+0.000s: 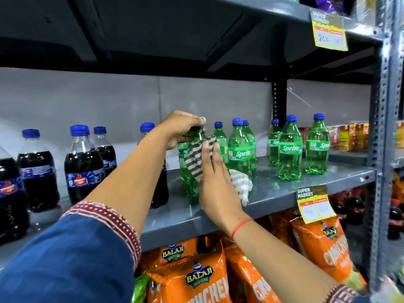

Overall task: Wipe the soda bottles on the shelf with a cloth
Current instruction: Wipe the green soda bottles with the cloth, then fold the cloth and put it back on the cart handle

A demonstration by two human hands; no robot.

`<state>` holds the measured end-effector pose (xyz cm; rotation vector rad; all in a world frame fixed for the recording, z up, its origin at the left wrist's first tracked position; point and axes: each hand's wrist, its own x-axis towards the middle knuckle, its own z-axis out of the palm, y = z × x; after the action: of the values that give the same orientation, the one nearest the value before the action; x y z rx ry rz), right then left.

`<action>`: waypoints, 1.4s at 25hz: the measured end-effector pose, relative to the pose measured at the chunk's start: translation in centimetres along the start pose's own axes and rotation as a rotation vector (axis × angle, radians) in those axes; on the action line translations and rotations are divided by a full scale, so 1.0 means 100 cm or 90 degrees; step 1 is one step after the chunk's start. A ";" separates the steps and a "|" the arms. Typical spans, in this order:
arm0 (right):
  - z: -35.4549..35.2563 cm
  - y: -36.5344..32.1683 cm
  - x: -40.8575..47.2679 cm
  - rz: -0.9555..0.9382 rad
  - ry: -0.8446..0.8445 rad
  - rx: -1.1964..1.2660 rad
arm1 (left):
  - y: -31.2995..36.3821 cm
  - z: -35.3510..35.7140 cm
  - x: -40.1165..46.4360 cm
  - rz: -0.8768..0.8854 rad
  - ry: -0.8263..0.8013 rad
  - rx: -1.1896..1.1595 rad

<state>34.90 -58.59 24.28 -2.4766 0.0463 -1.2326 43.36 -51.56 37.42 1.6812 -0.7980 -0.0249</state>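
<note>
In the head view, the left hand (181, 130) is closing over the neck and cap of a green soda bottle (185, 169) just left of centre, fingers curled round the top, most likely to steady it while the other side is rubbed. The right hand (215, 182) is lying flat, fingers straight and together, pressing a striped cloth (202, 154) against the bottle's right flank; it is pinning the cloth by palm pressure rather than pinching it, and the cloth's loose tail is trailing down onto the grey shelf (284, 193) at about four o'clock from the bottle.

More green bottles are standing at two and three o'clock from the held one, the nearest Sprite bottle (240, 149) just beside the wiping fingers, so a wide sweep to the right looks likely to knock it. Dark cola bottles (84, 165) are crowding the nine o'clock side, one close behind the left forearm. The freest room seems to be toward six o'clock, where a bare strip of shelf is running to the front edge; beyond that lip, orange snack bags (196, 278) are hanging below. The upper shelf overhead at twelve o'clock is leaving good lifting room.
</note>
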 end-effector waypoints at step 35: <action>-0.067 -0.117 -0.034 -0.223 -0.618 0.443 | 0.033 -0.081 -0.272 -0.084 0.097 0.501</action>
<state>26.05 -49.11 29.34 -2.1910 -0.9175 0.0218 24.43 -30.87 31.85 2.4384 -0.6088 0.3639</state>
